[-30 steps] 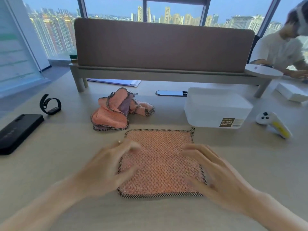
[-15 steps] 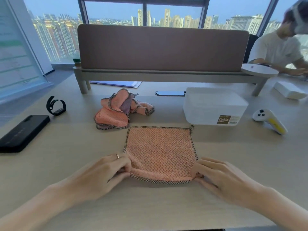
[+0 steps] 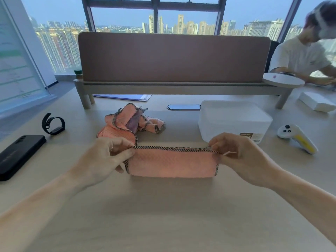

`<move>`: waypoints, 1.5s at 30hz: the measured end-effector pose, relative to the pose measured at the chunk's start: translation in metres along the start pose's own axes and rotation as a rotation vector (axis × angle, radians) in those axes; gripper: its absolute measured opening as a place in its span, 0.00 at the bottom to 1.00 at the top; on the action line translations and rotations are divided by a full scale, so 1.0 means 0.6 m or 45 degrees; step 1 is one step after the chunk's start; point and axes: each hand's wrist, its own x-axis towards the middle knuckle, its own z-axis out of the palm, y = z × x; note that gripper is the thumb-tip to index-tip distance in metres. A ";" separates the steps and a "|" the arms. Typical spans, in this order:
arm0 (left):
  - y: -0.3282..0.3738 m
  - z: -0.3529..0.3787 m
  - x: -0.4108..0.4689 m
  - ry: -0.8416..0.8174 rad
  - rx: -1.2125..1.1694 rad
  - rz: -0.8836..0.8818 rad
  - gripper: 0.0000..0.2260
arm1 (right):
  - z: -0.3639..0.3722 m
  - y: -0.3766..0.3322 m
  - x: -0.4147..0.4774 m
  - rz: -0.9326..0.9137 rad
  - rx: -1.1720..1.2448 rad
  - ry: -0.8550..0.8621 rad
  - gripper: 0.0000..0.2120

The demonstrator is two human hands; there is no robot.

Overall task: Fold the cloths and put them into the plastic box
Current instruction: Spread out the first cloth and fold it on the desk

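– Both hands doing what?
– Left hand (image 3: pixel 107 157) and right hand (image 3: pixel 241 157) each pinch a top corner of the pink cloth (image 3: pixel 172 164), fingers curled; it is folded double, its fold on the table (image 3: pixel 163 215).
– Plastic box (image 3: pixel 232 120)?
– Just behind the right hand.

A pale wood desk (image 3: pixel 163 215) spreads beneath and around the grip. Straight beyond the grip, a brown fabric divider panel (image 3: pixel 172 57) stands on a grey rail (image 3: pixel 172 87) with round legs, spanning most of the desk. Behind it, dark-framed windows (image 3: pixel 187 17) show hazy blue sky and rows of city towers (image 3: pixel 190 27), giving cool, dim daylight. Far left of the grip, a pale wall panel (image 3: pixel 16 66) with faint green print stands above grey floor (image 3: pixel 61 87). Far right, past the divider's end, a person in a white shirt (image 3: pixel 301 57) sits.
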 end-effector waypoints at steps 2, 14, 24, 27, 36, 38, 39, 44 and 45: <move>-0.011 0.003 0.024 0.057 0.026 -0.056 0.06 | 0.006 0.007 0.030 0.084 0.085 0.089 0.09; -0.064 0.051 0.086 0.160 0.645 -0.052 0.04 | 0.066 0.099 0.100 0.340 -0.212 0.163 0.05; -0.070 0.055 0.108 0.221 0.647 0.003 0.06 | 0.055 0.087 0.116 0.263 -0.340 0.196 0.06; -0.078 0.061 0.110 0.211 0.666 -0.034 0.07 | 0.065 0.095 0.113 0.272 -0.448 0.191 0.06; -0.042 0.090 0.100 0.258 0.994 0.266 0.11 | 0.080 0.058 0.109 0.047 -1.000 0.151 0.14; -0.033 0.130 0.089 0.072 1.028 0.431 0.19 | 0.115 0.032 0.104 -0.084 -1.069 0.043 0.22; -0.033 0.151 0.084 -0.053 1.046 0.448 0.23 | 0.137 0.026 0.100 -0.137 -1.059 -0.058 0.25; -0.061 0.183 0.070 -0.276 1.113 0.286 0.32 | 0.167 0.061 0.088 0.001 -1.026 -0.414 0.35; -0.063 0.181 0.068 -0.278 1.122 0.275 0.33 | 0.162 0.065 0.085 0.012 -1.046 -0.428 0.35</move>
